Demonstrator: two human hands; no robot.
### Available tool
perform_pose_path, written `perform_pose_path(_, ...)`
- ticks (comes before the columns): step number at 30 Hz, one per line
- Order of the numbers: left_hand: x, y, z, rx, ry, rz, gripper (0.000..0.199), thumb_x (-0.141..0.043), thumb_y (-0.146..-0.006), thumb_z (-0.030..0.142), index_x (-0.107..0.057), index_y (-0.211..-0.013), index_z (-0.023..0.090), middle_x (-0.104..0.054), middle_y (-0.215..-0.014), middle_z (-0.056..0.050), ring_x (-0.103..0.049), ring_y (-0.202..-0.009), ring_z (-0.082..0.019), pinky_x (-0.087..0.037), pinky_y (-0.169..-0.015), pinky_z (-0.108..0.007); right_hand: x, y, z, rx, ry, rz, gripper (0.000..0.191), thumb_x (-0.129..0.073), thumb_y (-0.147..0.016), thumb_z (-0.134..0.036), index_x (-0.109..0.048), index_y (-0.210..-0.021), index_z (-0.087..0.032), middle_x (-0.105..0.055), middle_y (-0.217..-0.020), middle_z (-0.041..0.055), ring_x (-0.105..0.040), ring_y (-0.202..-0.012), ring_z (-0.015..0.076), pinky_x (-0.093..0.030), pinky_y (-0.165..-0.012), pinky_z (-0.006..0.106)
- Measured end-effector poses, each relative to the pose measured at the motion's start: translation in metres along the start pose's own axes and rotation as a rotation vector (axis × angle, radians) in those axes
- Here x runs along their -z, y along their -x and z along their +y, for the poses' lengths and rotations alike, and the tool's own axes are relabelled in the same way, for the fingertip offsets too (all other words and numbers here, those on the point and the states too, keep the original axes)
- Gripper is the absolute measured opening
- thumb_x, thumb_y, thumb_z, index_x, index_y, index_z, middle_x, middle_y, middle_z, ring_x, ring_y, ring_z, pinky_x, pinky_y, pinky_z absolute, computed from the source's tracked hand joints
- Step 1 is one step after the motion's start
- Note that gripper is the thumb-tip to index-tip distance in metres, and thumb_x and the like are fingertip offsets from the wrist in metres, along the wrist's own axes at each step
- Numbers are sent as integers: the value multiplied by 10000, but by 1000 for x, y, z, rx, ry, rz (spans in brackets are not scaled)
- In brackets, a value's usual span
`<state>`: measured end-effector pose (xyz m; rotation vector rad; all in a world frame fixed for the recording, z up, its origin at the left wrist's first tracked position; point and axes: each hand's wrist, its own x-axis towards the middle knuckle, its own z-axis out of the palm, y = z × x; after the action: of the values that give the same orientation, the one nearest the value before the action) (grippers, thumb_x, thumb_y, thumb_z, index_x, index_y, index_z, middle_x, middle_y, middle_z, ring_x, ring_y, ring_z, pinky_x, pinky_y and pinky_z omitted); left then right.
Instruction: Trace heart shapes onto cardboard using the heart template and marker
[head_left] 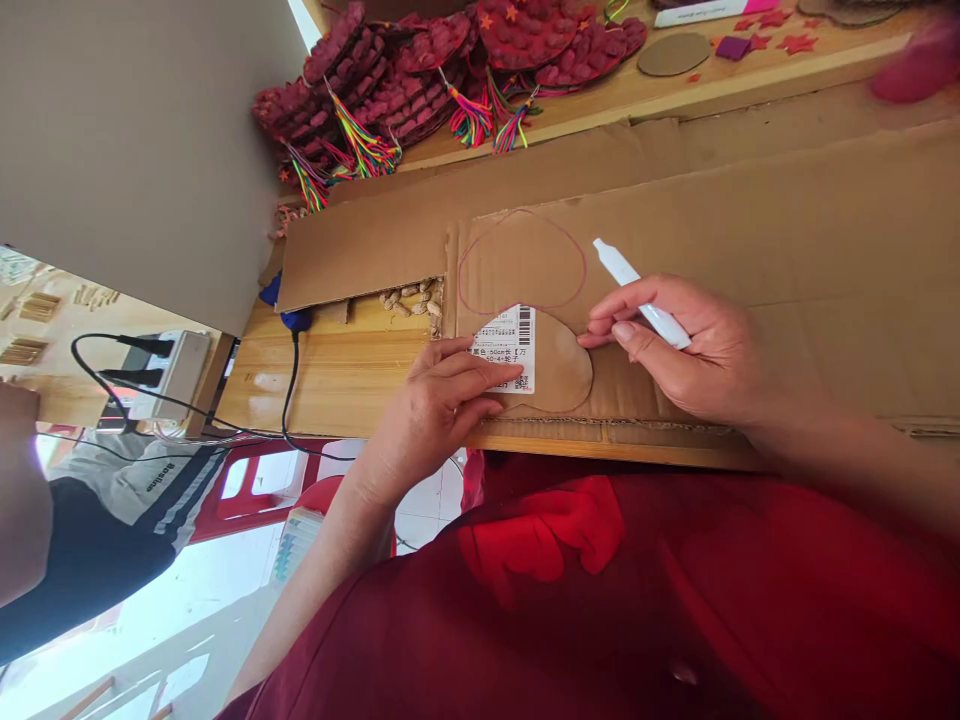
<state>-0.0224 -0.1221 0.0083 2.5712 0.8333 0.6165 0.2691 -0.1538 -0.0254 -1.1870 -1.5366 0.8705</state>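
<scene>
My left hand (442,400) lies with fingers stretched out on a rounded cardboard cutout (562,360), pressing it against a large cardboard sheet (720,240). A white printed label (517,345) covers the cutout's left part, partly under my fingers. In my right hand (682,345) is a white marker pen (622,270), gripped between thumb and fingers. Its pale end points up and left, away from the sheet. The right fingertips are close to the cutout's right edge. Just above the cutout, a rounded outline (585,262) is drawn on the sheet in reddish purple.
Red, bumpy decorated pieces (442,80) with colourful tassels are piled at the back. Beside them lie a brown oval (673,54) and red stars (797,44). Peanuts (412,297) show through a gap. A black cable (289,390) runs from a white power strip (169,372). Another person's clothing (112,530) is at left.
</scene>
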Motion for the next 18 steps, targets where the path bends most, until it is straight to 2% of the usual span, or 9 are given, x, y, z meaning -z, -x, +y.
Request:
perform_pose_path(6,0,0,0,12,20,-3,364,-800,-912,238,-734,-1270,234,-790,-1175,-67,-648,-1271,-273,-491,-1138,-523,0,-1,-3,26,6,-11,121,-605,-1020,-292,-707,-1087,-301,-783,-1021,18,-785,-967,234,-614,-896,413)
perform_pose_path(18,1,-1,3,1,5,1,365,-792,-904,163,-732,-1260,217,-791,-1172,-64,-653,-1269,-261,-496,-1143,-488,2,0,-4,2,-26,-15,130,-617,-1014,-286,-717,-1088,-322,-785,-992,2,-782,-973,230,-600,-931,417)
